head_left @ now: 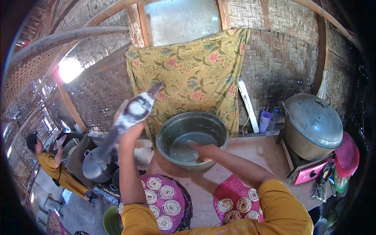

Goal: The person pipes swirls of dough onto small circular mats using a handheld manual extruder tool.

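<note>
Up to the left, my left hand (pixel 133 130) grips a long dark wooden press (pixel 137 109), tilted and blurred by motion. A round white patch that looks like dough fills its middle. My right hand (pixel 206 152) reaches over the near rim into a large dark grey basin (pixel 224 137). Its fingers are bent close together near the basin's bottom, by a small pale smear; what they hold, if anything, is hidden. Below the basin, coiled pale noodle-like nests (pixel 171 207) lie on a round pink tray (pixel 177 190). More nests (pixel 243 204) lie on another pink tray (pixel 229 188) under my right forearm.
The wooden table (pixel 250 156) carries everything before me. On the right, a big lidded pot (pixel 311 125) stands on a pink gas stove (pixel 313 170). A purple cup (pixel 264 120) is by the wall. At far left, another person (pixel 55 164) stands near a lidded pot (pixel 96 164).
</note>
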Tool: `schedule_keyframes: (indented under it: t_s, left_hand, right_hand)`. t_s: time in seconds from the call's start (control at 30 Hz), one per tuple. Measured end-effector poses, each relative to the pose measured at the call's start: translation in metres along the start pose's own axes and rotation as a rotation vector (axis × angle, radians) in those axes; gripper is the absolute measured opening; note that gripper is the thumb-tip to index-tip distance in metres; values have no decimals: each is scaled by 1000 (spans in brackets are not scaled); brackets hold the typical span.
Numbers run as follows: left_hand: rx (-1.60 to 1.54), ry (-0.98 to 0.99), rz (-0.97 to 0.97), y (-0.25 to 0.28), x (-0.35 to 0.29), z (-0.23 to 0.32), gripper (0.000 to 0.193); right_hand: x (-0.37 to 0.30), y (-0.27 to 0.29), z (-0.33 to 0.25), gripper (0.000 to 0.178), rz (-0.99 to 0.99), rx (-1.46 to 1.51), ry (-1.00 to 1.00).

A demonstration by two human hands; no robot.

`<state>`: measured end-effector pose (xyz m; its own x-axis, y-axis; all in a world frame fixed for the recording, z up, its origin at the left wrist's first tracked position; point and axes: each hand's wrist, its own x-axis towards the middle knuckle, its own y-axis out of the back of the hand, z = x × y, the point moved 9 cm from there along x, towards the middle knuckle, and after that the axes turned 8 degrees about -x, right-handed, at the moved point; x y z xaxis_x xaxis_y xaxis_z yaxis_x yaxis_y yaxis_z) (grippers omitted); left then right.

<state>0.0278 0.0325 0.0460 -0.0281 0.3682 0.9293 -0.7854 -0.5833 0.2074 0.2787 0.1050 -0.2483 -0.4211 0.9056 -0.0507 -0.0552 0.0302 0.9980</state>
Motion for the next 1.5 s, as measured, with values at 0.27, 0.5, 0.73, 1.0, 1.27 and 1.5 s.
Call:
schedule_keyframes:
  t_s: [0.27, 0.5, 0.73, 1.0, 1.27, 1.5]
  left_hand:
    - [-1671, 624, 238, 25, -41, 43, 9]
    - [-744, 736, -9, -71, -172, 21, 28]
    - [-1171, 907, -611, -116, -271, 165, 40]
    - [-516, 371, -1305, -144, -318, 256, 40]
    - [-957, 846, -1356, -142, -477, 294, 52]
    - [-254, 924, -752, -51, -459, 171, 35]
  right_hand:
    - [-104, 122, -131, 74, -295, 1575, 438]
    - [-246, 44, -97, 79, -321, 2436, 76]
    - [-346, 103, 31, 66, 627, 1254, -214]
    - [-386, 142, -16, 75, 463, 425, 48]
    - [-411, -11, -1, 60, -65, 842, -13]
    - [-506, -137, 100, 24, 401, 616, -369]
